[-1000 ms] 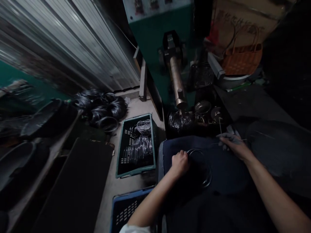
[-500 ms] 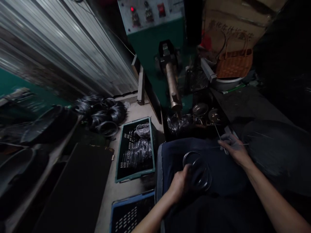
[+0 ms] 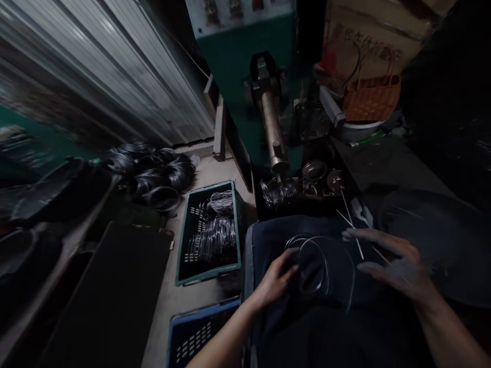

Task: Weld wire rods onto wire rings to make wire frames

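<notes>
My left hand (image 3: 279, 276) pinches the left side of some thin wire rings (image 3: 326, 271) over the dark blue cloth (image 3: 264, 235). My right hand (image 3: 399, 260) is spread at the right, thumb and fingers apart, beside a thin metal rod (image 3: 352, 222) that slants up to a small round disc (image 3: 336, 180). A second thin rod crosses it near the fingertips. One loose curved wire hangs between the two hands. Above the cloth a metal arm (image 3: 273, 128) juts from the green machine (image 3: 230, 61).
A green crate (image 3: 238, 230) at left holds wire rings (image 3: 218, 237). Below it stands a blue crate (image 3: 172, 327). Wire coils (image 3: 164, 174) lie on the floor by the corrugated wall (image 3: 153, 76). A wicker basket (image 3: 372, 99) is at upper right.
My right hand has opened and turned, with its fingers now apart from the rod. The rings in my left hand have spread and shifted slightly. The view has moved a little.
</notes>
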`<action>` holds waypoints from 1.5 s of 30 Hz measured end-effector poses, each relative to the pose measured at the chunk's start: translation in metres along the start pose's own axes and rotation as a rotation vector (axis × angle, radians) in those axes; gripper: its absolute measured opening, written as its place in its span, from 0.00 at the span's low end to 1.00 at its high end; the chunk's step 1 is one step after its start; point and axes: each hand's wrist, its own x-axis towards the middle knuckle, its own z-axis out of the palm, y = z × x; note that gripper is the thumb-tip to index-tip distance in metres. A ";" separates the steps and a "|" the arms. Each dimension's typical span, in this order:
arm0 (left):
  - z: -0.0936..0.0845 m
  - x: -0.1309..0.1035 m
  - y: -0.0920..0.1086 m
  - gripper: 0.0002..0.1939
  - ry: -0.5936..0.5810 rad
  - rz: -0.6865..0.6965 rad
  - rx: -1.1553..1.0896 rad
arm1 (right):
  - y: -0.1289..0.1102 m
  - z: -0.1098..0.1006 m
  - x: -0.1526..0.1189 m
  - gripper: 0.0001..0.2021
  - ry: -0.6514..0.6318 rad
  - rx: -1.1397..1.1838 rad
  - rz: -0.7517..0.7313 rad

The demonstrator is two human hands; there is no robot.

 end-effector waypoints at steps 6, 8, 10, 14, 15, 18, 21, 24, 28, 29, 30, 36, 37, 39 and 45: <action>0.019 0.047 -0.021 0.28 0.186 -0.096 -0.403 | 0.013 0.051 -0.014 0.28 -0.306 -0.173 -0.079; 0.018 0.054 -0.020 0.31 0.190 -0.123 -0.478 | 0.021 0.068 -0.010 0.28 -0.376 -0.224 -0.122; 0.016 0.055 -0.012 0.31 0.202 -0.106 -0.513 | 0.024 0.077 -0.002 0.28 -0.405 -0.283 -0.159; 0.012 0.051 0.003 0.30 0.227 -0.056 -0.536 | 0.021 0.078 0.013 0.28 -0.414 -0.357 -0.215; 0.011 0.050 0.004 0.30 0.228 -0.053 -0.542 | 0.020 0.078 0.016 0.27 -0.419 -0.371 -0.224; 0.008 0.052 0.004 0.31 0.223 -0.059 -0.571 | 0.016 0.078 0.022 0.27 -0.428 -0.411 -0.256; 0.006 0.054 0.001 0.33 0.212 -0.068 -0.600 | 0.014 0.080 0.024 0.28 -0.414 -0.436 -0.286; 0.003 0.054 0.001 0.32 0.216 -0.070 -0.614 | 0.014 0.082 0.027 0.29 -0.406 -0.435 -0.292; 0.000 0.055 0.002 0.32 0.188 -0.055 -0.641 | 0.012 0.081 0.034 0.28 -0.420 -0.416 -0.278; -0.001 0.055 0.003 0.32 0.184 -0.051 -0.647 | 0.011 0.081 0.036 0.28 -0.426 -0.414 -0.274; -0.002 0.055 0.003 0.32 0.184 -0.047 -0.651 | 0.011 0.080 0.038 0.29 -0.434 -0.414 -0.271; -0.006 0.055 0.006 0.32 0.205 -0.046 -0.673 | 0.014 0.081 0.047 0.29 -0.486 -0.417 -0.261; -0.007 0.055 0.007 0.32 0.202 -0.048 -0.677 | 0.014 0.081 0.047 0.29 -0.493 -0.413 -0.258; -0.008 0.055 0.008 0.32 0.194 -0.044 -0.681 | 0.013 0.080 0.049 0.29 -0.507 -0.406 -0.255; -0.012 0.059 0.014 0.30 0.242 0.031 -0.674 | 0.011 0.077 0.056 0.30 -0.485 -0.370 -0.284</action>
